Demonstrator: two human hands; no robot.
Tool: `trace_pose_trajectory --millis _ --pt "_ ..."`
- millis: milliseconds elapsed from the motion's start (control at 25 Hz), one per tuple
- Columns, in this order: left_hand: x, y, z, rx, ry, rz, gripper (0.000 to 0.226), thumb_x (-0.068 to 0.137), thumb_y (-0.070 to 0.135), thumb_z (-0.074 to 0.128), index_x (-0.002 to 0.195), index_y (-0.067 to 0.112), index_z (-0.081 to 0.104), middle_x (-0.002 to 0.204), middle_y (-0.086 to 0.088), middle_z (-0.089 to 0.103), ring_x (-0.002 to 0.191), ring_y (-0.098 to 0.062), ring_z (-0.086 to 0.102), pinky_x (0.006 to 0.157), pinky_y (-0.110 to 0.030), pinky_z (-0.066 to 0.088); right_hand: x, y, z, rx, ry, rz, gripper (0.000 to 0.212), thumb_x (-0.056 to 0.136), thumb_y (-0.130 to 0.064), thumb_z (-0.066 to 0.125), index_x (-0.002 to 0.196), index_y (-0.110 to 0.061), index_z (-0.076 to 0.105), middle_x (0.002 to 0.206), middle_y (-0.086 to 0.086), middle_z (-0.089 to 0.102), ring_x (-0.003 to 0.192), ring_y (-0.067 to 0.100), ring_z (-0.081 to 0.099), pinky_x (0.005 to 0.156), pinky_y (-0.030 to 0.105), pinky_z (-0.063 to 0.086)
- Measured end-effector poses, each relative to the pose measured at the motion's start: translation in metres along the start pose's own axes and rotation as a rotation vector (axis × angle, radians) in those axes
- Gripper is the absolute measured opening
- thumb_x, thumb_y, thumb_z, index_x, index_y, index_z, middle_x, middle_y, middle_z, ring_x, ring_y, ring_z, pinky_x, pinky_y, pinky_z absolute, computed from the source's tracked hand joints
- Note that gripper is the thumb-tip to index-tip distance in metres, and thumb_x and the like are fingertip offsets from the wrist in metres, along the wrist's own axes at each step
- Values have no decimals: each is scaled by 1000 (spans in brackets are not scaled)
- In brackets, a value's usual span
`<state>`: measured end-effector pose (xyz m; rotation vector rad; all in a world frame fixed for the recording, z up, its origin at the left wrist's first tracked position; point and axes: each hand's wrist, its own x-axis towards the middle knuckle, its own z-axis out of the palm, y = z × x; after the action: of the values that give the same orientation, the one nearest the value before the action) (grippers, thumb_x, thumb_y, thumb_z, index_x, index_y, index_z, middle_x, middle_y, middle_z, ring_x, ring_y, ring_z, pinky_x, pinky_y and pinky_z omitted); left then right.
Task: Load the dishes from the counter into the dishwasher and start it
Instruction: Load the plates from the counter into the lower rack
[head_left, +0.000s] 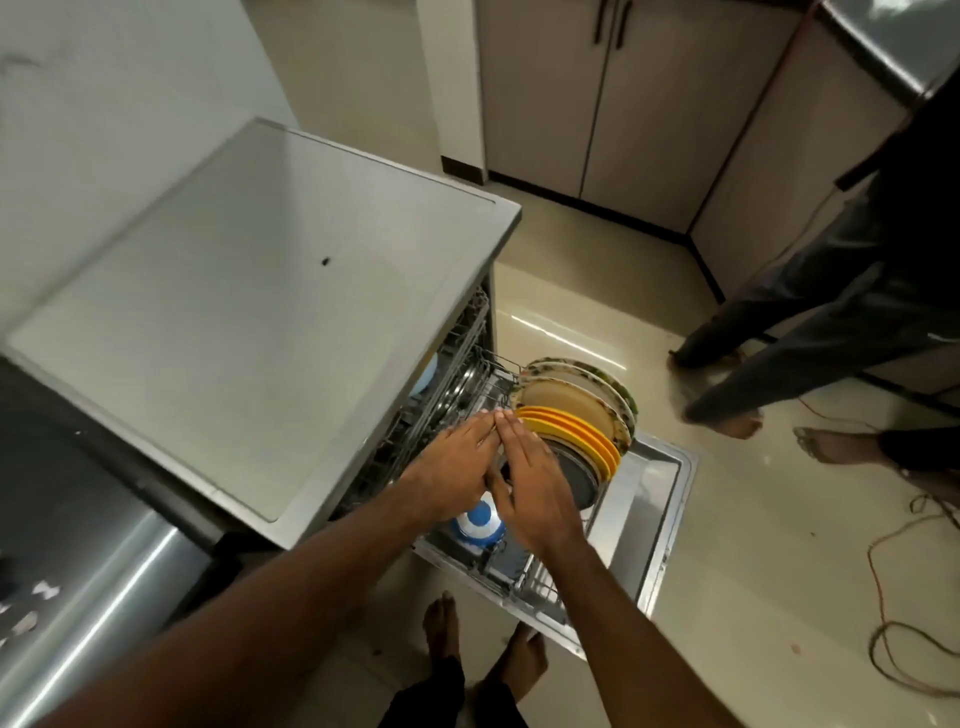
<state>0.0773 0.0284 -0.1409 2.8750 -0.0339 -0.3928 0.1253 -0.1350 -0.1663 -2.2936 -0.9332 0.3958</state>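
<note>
Orange plates (577, 442) stand upright on edge in the pulled-out lower rack (525, 578) of the dishwasher (260, 291), between larger beige plates (561, 396) behind them and a dark grey plate (577, 480) in front. The left hand (457, 467) and the right hand (531, 480) are over the rack, both with straight fingers held close together, and their fingertips meet just beside the left edge of the orange plates. A blue-and-white bowl (480, 519) lies in the rack under the two wrists. Whether the fingers touch the plates, I cannot tell.
</note>
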Motion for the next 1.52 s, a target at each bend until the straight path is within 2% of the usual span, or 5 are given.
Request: trace_pose_trajectory --millis 80,360,600,1080,1520 --pt "-34 -7 -22 15 54 -40 77 94 39 41 163 12 18 168 -7 22 157 -23 18 124 -46 28 -2 -33 -7 34 -6 -75 71 108 -44 48 167 -23 15 174 -7 14 160 6 8 130 37 17" --pt "-152 -46 -75 21 183 -337 73 106 44 44 165 17 10 172 -4 7 158 -22 10 128 -43 19 7 -140 -3 26 -101 -287 66 110 -58 32 167 -33 11 173 -13 12 155 4 9 124 34 16" --pt "-307 -82 -88 -8 294 -638 85 96 41 65 164 20 17 172 -1 11 158 -21 13 127 -40 18 1 -241 47 -28 -203 -516 63 111 -49 37 166 -21 24 170 -1 27 156 13 24 128 35 23" --pt "-649 -81 -33 -205 398 -1222 86 96 46 65 163 21 17 172 -5 9 157 -25 13 126 -46 21 -105 -455 188 -127 -476 -814 61 105 -42 53 160 -22 36 164 1 41 149 20 39 122 37 33" --pt "-790 -87 35 -563 461 -1492 82 96 44 68 160 11 29 167 -12 28 154 -28 25 126 -40 22 -183 -571 291 -304 -779 -930 66 102 -39 60 160 -22 32 164 5 39 149 24 40 122 43 36"
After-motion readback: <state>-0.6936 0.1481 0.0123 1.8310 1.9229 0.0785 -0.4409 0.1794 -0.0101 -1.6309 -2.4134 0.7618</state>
